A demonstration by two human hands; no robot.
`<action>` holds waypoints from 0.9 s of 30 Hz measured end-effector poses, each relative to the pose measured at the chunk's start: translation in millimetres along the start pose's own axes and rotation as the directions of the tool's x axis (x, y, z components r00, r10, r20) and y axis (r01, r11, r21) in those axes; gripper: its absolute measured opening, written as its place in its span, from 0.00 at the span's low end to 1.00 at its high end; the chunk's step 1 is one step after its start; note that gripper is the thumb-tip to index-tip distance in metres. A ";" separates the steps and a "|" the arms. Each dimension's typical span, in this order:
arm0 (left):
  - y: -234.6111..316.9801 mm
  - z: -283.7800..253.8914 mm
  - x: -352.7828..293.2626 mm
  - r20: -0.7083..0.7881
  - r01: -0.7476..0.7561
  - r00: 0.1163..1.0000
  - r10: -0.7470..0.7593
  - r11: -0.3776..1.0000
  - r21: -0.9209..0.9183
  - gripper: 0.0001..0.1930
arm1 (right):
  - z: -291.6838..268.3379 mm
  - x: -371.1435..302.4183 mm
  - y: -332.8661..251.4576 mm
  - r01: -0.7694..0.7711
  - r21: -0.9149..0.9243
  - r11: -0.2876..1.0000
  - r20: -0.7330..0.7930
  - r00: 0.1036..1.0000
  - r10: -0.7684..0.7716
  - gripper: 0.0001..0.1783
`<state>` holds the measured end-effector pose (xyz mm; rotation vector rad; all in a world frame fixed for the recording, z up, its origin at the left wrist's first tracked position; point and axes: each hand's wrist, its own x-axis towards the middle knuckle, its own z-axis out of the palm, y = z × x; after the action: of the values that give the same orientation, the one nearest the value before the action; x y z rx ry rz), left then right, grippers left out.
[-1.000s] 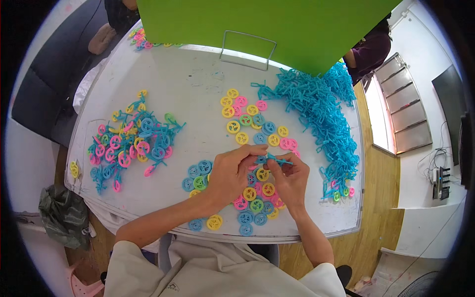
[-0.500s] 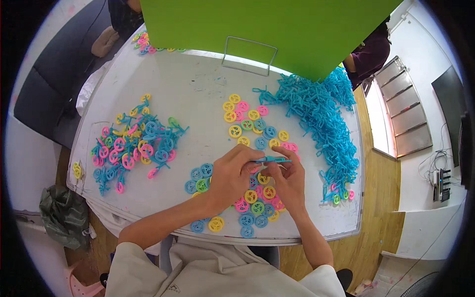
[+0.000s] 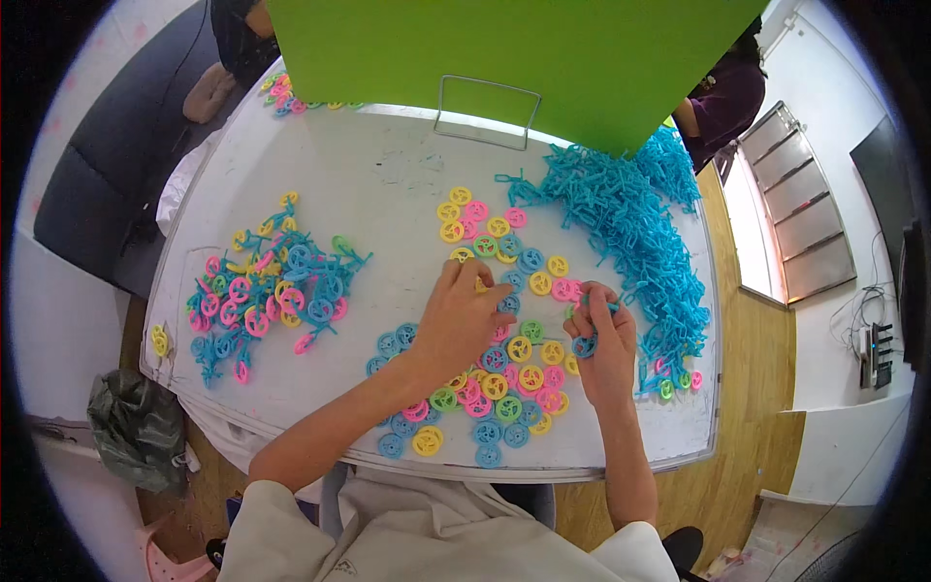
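My left hand (image 3: 456, 325) is over the middle of the table, thumb and fingers closed around a small yellow plastic wheel (image 3: 480, 285) that shows between them. To its right, my right hand (image 3: 609, 344) is curled around a blue plastic stick piece (image 3: 611, 306), mostly covered by the fingers. A blue wheel (image 3: 584, 346) shows at those fingers; whether it is joined to the stick is hidden. Loose wheels (image 3: 495, 386) in yellow, pink, blue and green lie under and around both hands.
A large heap of blue stick pieces (image 3: 621, 223) spreads along the right side. At left lies a pile of sticks with wheels attached (image 3: 267, 281). A green panel (image 3: 504, 68) with a wire handle (image 3: 489, 112) stands at the back. Other people's arms show beyond it.
My hands were together around a blue stick piece; now they are apart. The right has moved right with the blue piece, while the left has shifted slightly forward to a yellow wheel.
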<state>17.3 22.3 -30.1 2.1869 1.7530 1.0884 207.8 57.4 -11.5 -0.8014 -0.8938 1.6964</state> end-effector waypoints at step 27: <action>8.5 -12.5 6.3 0.526 0.610 0.789 -0.318 0.299 -0.734 0.09 | 7.9 -3.5 10.1 0.181 -0.712 0.679 0.117 0.983 -0.140 0.14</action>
<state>16.9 21.3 -13.8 0.9726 1.1017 1.0674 197.4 50.4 -15.8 -1.1500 -1.6727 1.1806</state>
